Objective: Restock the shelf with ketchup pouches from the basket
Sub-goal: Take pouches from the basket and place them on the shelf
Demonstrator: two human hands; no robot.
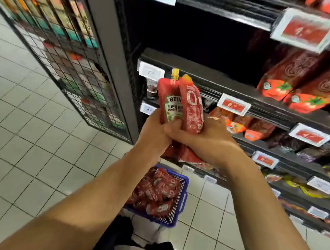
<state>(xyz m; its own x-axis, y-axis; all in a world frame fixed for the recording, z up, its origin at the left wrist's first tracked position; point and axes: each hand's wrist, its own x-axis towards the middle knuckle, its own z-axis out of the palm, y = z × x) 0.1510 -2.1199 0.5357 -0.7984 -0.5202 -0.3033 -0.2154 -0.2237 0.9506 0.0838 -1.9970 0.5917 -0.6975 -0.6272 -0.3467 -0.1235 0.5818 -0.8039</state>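
Note:
Two red ketchup pouches (pixel 180 103) with yellow caps stand upright in front of the dark shelf (pixel 208 78). My left hand (pixel 153 131) grips the bottom of the left pouch, and my right hand (pixel 204 138) curls round the right one. Both hands press together below the pouches. Down on the tiled floor sits a blue basket (pixel 179 206) full of several more red pouches. The shelf bay behind the pouches is dark and looks bare on its left part.
Red tomato-printed bags (pixel 303 84) fill the right of the same shelf. Price tags (pixel 234 104) line the shelf edges. A wire-mesh rack (pixel 65 48) of goods stands to the left. Lower shelves (pixel 301 168) hold mixed packets.

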